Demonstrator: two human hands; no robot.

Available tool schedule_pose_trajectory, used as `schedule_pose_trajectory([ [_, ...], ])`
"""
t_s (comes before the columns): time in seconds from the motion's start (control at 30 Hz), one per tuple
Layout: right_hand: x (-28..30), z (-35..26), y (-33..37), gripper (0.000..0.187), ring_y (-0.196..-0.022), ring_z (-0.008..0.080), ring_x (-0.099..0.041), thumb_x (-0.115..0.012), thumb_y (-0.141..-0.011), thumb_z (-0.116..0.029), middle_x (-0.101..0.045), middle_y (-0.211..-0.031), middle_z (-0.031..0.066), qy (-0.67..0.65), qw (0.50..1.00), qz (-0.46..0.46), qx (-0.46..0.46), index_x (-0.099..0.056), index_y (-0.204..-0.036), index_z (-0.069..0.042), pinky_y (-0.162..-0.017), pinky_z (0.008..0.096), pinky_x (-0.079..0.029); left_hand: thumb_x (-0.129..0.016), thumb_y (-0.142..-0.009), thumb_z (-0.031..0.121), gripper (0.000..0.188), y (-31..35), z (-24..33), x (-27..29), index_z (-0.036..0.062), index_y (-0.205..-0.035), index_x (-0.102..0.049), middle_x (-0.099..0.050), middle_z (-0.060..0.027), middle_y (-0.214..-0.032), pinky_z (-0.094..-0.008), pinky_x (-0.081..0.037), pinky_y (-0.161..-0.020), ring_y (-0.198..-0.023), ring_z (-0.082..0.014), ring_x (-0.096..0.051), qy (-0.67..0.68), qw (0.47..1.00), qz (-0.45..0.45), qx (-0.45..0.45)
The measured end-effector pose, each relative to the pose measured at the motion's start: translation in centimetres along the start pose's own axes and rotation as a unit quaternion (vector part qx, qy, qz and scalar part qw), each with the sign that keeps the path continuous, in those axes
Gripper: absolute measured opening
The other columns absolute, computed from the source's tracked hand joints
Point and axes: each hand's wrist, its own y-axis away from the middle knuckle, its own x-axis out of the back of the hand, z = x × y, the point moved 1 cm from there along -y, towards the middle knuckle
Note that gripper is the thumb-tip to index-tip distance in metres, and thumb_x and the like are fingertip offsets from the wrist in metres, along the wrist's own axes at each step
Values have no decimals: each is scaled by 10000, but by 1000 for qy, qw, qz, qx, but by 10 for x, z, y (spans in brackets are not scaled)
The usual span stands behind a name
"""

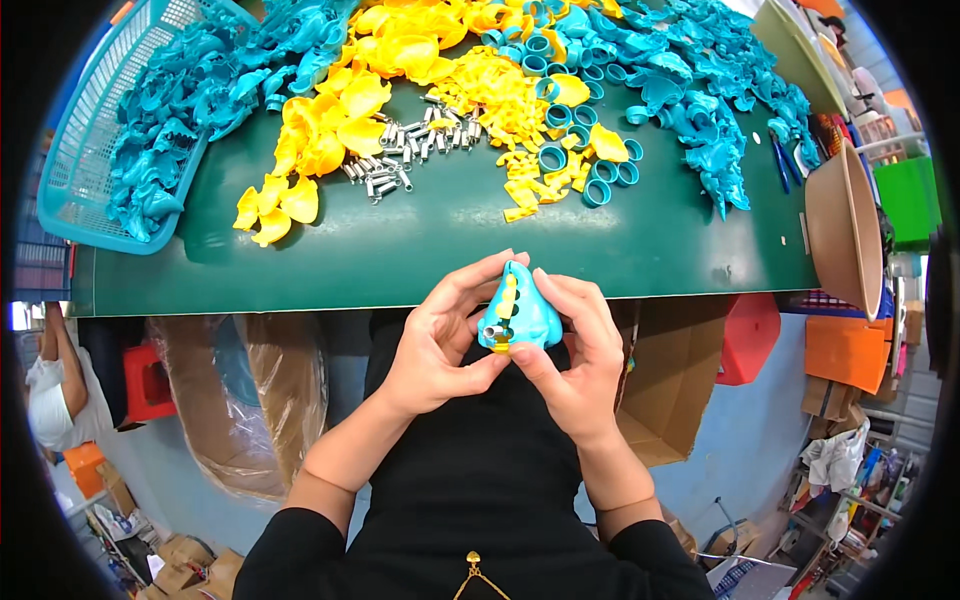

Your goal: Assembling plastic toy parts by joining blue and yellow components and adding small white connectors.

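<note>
In front of my chest, just off the near table edge, a teal moulded plastic part point(537, 318) sits between my two hands. My left hand point(440, 345) closes on its left side, fingertips at the top and thumb low down. From the other side my right hand point(585, 350) grips it, the thumb pressed near the bottom. A yellow plastic piece point(508, 292) shows along the part's open slot. Lower in the slot lies a small metal piece point(491, 332) that looks like a spring. The inside of the part is mostly hidden.
On the green table point(400, 255) lie metal springs point(425, 138), yellow shell pieces point(310, 135), small yellow pieces point(480, 90), teal rings point(552, 157) and teal moulded parts point(690, 80). A teal basket point(80, 190) stands left, a tan basin point(845, 230) right. Cardboard boxes point(665, 385) sit below.
</note>
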Motion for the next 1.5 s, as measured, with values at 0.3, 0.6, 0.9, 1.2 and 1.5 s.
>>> schedule_pose_trajectory([
  [0.3, 2, -3, -6, 726, -1159, 234, -565, -888, -731, -198, -490, -1296, 138, 15, 999, -45, 22, -569, -1339, 38, -951, 347, -500, -730, -890, 74, 556, -5, 12, -1, 7, -1387, -491, -459, -148, -1444, -374, -476, -1046, -1318, -245, -503, 67, 997, 9, 45],
  [0.6, 0, 6, 3, 544, -1074, 225, -621, -877, -703, 4, -589, -1165, 138, -42, 995, 31, 86, -635, -1188, 53, -899, 347, -556, -748, -903, 220, 480, -3, -3, 2, 24, -1297, -558, -522, -9, -1129, -325, -512, -952, -1113, -166, -583, 169, 984, 63, 18],
  [0.9, -8, 38, -2, 492, -1248, 278, -560, -791, -803, -12, -577, -1334, 203, -362, 932, 17, -27, -607, -1259, 11, -1056, 394, -446, -785, -862, 215, 493, -12, -16, -3, 5, -1266, -595, -634, -159, -1265, -400, -460, -1062, -1231, -255, -589, 109, 984, 105, -94],
  [1.2, -2, 43, -43, 370, -1269, 277, -545, -712, -872, 4, -523, -1393, 197, -304, 951, -56, 0, -631, -1233, 22, -1036, 398, -477, -755, -829, -11, 402, -33, 2, 6, 16, -1214, -644, -594, -120, -1237, -334, -467, -1015, -1169, -223, -596, -212, 964, 72, -141],
  [1.5, -8, 31, -54, 262, -1135, 275, -629, -722, -849, 36, -632, -1194, 174, -259, 966, -16, -8, -708, -1110, 36, -978, 373, -517, -824, -754, -5, 344, -38, 4, 18, 14, -1070, -688, -667, -98, -1097, -341, -503, -964, -1114, -237, -643, -248, 952, 87, -159],
])
